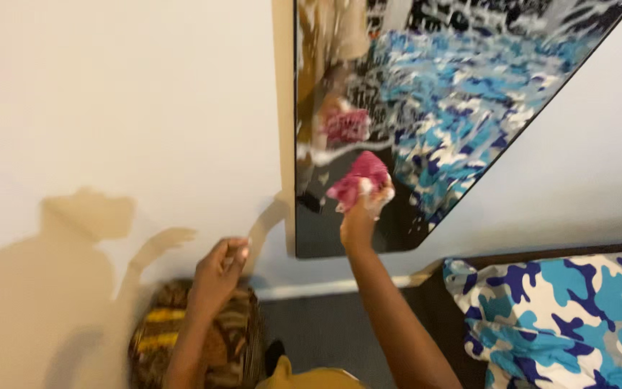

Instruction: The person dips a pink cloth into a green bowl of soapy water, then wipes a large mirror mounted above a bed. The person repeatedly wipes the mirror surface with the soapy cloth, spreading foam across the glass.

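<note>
against the leaning mirror (426, 108), right hand (363, 209) fingers pinching a bunched pink cloth (358, 180) on the streaked glass, left hand (219, 274) loosely curled, empty; hard pressure might tip the mirror.

mirror (426, 108) leans on wall (109, 94), bedding (563, 317) right below.
</note>
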